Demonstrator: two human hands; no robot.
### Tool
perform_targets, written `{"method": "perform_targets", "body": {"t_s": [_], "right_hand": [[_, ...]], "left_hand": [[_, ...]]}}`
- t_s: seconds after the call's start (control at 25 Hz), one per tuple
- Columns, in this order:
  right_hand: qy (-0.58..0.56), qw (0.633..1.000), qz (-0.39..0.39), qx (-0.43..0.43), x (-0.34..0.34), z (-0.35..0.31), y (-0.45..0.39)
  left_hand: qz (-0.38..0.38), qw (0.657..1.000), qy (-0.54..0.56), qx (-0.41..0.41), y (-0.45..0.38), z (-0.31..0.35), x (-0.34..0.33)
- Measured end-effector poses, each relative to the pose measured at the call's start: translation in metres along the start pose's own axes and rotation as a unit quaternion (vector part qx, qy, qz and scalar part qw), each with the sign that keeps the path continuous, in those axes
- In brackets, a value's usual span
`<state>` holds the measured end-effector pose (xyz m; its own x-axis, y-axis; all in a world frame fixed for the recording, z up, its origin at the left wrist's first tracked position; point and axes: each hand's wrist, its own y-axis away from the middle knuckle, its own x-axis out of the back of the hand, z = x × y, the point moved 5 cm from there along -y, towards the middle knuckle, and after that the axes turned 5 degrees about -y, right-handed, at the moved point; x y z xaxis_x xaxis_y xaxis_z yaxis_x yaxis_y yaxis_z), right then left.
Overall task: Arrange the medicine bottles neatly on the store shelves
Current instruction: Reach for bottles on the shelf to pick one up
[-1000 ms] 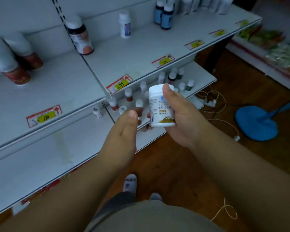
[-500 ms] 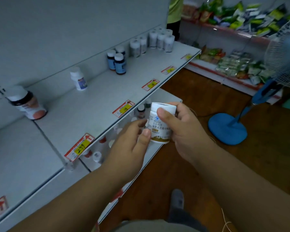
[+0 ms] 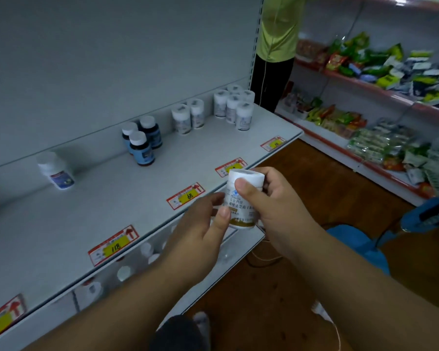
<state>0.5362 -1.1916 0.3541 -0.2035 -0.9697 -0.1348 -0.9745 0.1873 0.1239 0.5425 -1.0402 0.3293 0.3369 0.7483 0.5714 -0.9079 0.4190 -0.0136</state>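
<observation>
Held upright in front of the shelf edge: a white bottle (image 3: 241, 201) with a printed label and a gold band at its base. Right hand (image 3: 271, 206) wrapped round its upper part, thumb across the front just under the cap, fingers curled behind; a firm grip. Left hand (image 3: 200, 229) pinching the lower side of the same bottle, thumb on the label near the base, fingertips against its left flank. On the grey shelf (image 3: 91, 214) behind: a lone white bottle (image 3: 56, 171) far left, tilted in the wide-angle view; three dark blue-labelled bottles (image 3: 142, 143) clustered near the back wall; two white bottles (image 3: 188, 117) further right; then a tight group of white bottles (image 3: 235, 105) at the shelf's far end. Red-and-yellow price tags (image 3: 185, 196) spaced along the front lip. More small bottles (image 3: 127, 271) blurred on the lower shelf beneath. To the right, racks of packaged snacks (image 3: 360, 127), a blue fan base (image 3: 360, 245) on the wooden floor, and another person in a yellow-green top (image 3: 279, 29) standing by the end of the shelving.
</observation>
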Motion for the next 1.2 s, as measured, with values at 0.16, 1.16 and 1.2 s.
{"method": "perform_targets", "body": {"t_s": [0.16, 1.16, 1.2], "right_hand": [[0.018, 1.0, 0.009, 0.007, 0.01, 0.002, -0.079], [0.365, 0.873, -0.285, 0.151, -0.058, 0.039, -0.355], [0.38, 0.866, -0.281, 0.161, -0.059, 0.037, -0.356]], "left_hand": [[0.035, 0.999, -0.007, -0.027, -0.076, -0.013, 0.003], [0.062, 0.85, -0.421, 0.312, -0.27, -0.139, 0.011], [0.062, 0.85, -0.422, 0.311, -0.27, -0.139, 0.011]]}}
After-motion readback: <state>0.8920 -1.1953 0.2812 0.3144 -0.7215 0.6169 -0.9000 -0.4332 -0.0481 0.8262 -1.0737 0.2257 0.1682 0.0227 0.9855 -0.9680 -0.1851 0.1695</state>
